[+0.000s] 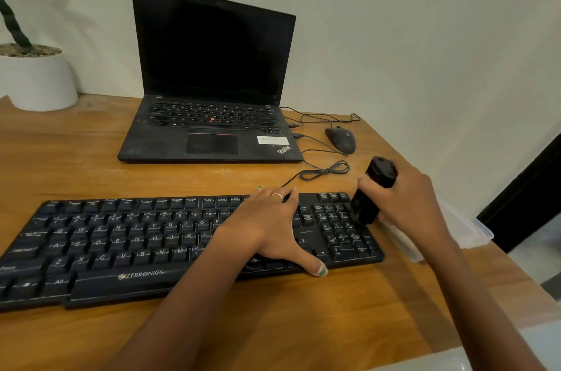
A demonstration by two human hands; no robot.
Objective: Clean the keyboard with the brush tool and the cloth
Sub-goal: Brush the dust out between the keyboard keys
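A black Zebronics keyboard (pixel 127 243) lies across the front of the wooden desk. My left hand (pixel 267 228) rests flat on its right-middle keys, fingers spread, thumb at the front edge. My right hand (pixel 406 203) grips a black cylindrical brush tool (pixel 372 194), tilted, its lower end down on the number pad at the keyboard's right end. A white cloth-like thing (pixel 461 231) lies on the desk under and behind my right wrist, partly hidden.
An open black laptop (pixel 212 115) stands behind the keyboard. A black mouse (pixel 341 139) and looped cables (pixel 324 171) lie to its right. A white plant pot (pixel 36 79) sits at the far left. The desk's edge (pixel 516 273) runs close on the right.
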